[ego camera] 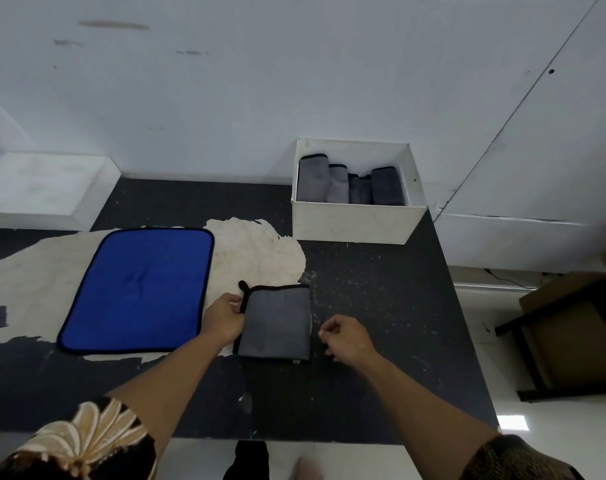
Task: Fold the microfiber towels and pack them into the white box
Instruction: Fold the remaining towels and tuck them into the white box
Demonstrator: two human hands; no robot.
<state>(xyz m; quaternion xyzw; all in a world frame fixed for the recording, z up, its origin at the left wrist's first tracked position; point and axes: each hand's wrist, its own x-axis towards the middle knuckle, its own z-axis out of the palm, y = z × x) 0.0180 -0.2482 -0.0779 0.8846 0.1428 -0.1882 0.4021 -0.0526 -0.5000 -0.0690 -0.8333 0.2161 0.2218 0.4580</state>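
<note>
Left hand (225, 320) pinches the folded grey towel (277, 323) at its edge; right hand (346, 337) loosely curled, seemingly empty.

Dim, bluish, soft-focus wide-angle view, edges bowed, shadows faint.

Folded grey towel (277, 323) near centre; blue towel (138, 289) flat, left; white box (353, 223) far right, grey towels (339, 185) upright inside.

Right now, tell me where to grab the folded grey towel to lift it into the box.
Take the grey towel by its left, black-trimmed side, coming from the left where the left hand pinches it. The loose edges stack there; the right side looks like a plain fold, so that grip likely keeps layers together.
</note>
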